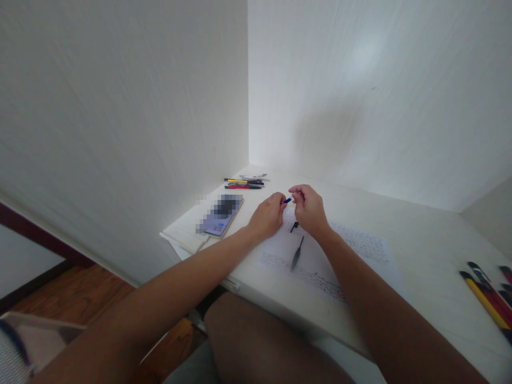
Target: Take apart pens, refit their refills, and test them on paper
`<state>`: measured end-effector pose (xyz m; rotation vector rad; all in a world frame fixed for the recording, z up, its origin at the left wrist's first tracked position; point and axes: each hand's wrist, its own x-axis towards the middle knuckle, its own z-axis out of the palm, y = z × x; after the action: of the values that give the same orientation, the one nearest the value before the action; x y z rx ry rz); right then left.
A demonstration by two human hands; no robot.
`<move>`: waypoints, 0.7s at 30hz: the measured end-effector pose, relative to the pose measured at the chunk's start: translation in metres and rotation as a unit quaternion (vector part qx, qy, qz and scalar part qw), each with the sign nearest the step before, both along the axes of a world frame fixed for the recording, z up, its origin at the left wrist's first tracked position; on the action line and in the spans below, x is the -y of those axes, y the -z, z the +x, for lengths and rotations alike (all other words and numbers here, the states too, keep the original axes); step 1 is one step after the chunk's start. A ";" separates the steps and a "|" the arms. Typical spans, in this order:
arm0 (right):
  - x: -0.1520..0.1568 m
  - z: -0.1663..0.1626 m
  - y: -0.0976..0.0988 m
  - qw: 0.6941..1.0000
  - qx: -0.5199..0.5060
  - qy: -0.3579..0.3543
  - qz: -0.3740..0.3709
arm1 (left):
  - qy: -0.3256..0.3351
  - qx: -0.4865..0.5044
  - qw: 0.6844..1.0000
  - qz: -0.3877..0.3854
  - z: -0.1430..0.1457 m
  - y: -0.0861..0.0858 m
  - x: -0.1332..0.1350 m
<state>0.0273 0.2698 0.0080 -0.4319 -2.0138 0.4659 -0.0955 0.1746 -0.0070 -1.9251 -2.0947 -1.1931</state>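
Observation:
My left hand (268, 215) is closed around a small blue pen part (287, 200), whose end sticks out past the fingertips. Close beside it, my right hand (311, 209) has its thumb and fingers pinched by a whitish bit at the blue part's end; what exactly they grip is too small to make out. Below the hands, a dark grey pen barrel (296, 258) with a thin tip lies on a handwritten sheet of paper (276, 249). A small black clip-like pen piece (295, 226) rests just under the right hand.
Several pens (244, 186) lie in a group at the back left of the white desk (424, 234). A phone (224, 216) lies left of my left hand. More black, yellow and red pens (486, 298) are at the right edge. Pale walls (192, 106) enclose the desk.

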 end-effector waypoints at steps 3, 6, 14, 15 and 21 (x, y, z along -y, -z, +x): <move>0.000 0.000 0.000 1.000 0.008 -0.005 -0.005 | 0.004 0.001 1.000 0.007 -0.001 0.000 0.000; -0.001 0.000 0.000 1.000 0.008 -0.005 -0.012 | 0.009 0.003 1.000 0.013 -0.001 0.000 -0.001; -0.006 -0.001 -0.001 0.993 -0.016 -0.021 -0.115 | 0.020 0.022 0.999 0.018 -0.001 -0.004 0.001; -0.007 -0.002 -0.002 0.987 -0.040 -0.024 -0.157 | 0.024 0.032 0.999 0.032 -0.002 -0.005 0.002; -0.010 -0.005 -0.005 0.919 -0.161 -0.055 -0.356 | 0.029 0.376 0.923 0.082 -0.010 -0.017 -0.003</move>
<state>0.0221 0.2799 0.0128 -0.6307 -1.5026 1.2688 -0.1059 0.1771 0.0103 -1.6070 -2.1059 -2.3219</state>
